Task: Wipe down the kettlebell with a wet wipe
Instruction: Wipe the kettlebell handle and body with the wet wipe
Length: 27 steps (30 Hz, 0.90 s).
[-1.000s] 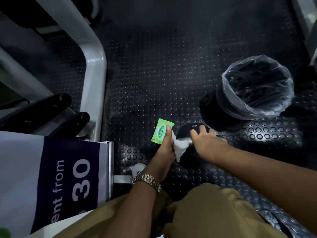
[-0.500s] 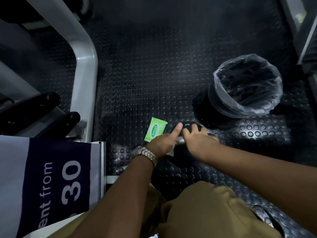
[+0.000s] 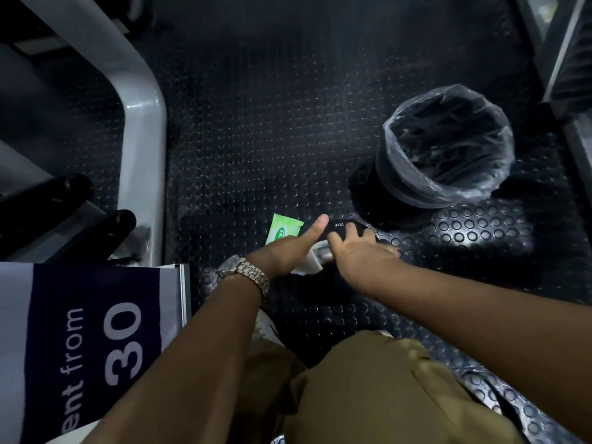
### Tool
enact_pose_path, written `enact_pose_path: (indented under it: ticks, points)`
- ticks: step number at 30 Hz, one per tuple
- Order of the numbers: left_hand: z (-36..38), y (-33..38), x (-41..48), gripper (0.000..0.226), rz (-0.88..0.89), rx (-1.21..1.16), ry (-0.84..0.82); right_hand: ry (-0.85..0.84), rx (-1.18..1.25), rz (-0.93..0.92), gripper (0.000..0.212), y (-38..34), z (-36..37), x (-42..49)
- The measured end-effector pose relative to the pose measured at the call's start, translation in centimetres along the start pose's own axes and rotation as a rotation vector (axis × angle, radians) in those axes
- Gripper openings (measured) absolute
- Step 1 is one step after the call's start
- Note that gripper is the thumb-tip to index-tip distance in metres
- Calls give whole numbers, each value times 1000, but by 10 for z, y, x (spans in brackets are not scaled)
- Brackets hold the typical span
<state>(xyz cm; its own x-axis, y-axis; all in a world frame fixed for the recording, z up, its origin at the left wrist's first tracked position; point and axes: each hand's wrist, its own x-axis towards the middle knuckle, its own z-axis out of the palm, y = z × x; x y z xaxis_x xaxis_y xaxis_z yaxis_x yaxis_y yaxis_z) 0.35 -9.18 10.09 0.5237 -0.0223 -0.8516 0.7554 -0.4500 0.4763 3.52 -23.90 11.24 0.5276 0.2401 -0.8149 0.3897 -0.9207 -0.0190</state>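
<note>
Wiping judged mid-course, surface coverage unverifiable: kettlebell (image 3: 342,226) stands on floor mat (image 3: 256,139) just beside wipe packet (image 3: 283,230), near bin (image 3: 389,136); right hand (image 3: 360,253) curls over its top; wet wipe (image 3: 309,266) bunched under left hand (image 3: 288,249), thumb straight, fingers hidden, grip indeterminate.

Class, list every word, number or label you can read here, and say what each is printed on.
"ent from": cut-off white words on the blue banner.
"30": large white number on the same banner.
"care": end of the brand on the green wet wipe packet; the rest is unreadable.
White marking on the kettlebell: too small to read.
</note>
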Motion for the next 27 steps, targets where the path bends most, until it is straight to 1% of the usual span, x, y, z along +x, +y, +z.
enact_pose_path:
  ticks: [1, 3, 5, 7, 9, 12, 13, 14, 16, 17, 18, 21, 23, 25, 27]
  points:
    - [2, 1, 1, 96, 6, 40, -29, 2, 0, 1, 90, 0, 0, 0]
    - [10, -4, 11, 102, 17, 71, -72, 2, -7, -3, 103, 0, 1, -1]
    - [19, -20, 33, 100, 19, -15, -46, -4, -1, -7, 111, 0, 0, -1]
    - [23, -23, 36, 98, 39, -78, -19, -10, 8, -8, 109, 1, -2, -1]
    - [21, -19, 22, 101, 14, -108, -4, -27, 22, -14, 103, 1, -5, -1]
    - [13, -11, 6, 103, -11, -112, -120, -47, 26, -10, 96, 2, -6, -2]
    - [8, -5, -2, 106, -12, -61, -140, -49, 26, -11, 92, 2, -6, -2]
    - [4, 1, -8, 110, -8, -26, -112, -50, 27, -8, 90, 2, -6, -2]
    - [0, 9, -16, 109, -24, -8, -32, -61, 19, 6, 91, 0, -7, -1]
    - [2, 8, -14, 111, -33, 7, -23, -66, 18, 10, 94, -1, -7, -1]
    - [7, 7, -10, 114, -28, 17, -49, -64, 23, 11, 96, -1, -7, 0]
    - [19, -10, 24, 116, -53, -67, -78, -47, 24, -1, 96, 0, -6, -2]
    - [21, -20, 47, 116, -69, -146, -31, -38, 12, -11, 94, 1, -6, -3]
    - [21, -32, 64, 112, -50, -161, 9, -41, 8, -15, 91, 1, -7, -3]
    - [22, -21, 49, 117, -88, -135, 30, -46, 12, -16, 92, 1, -7, -3]
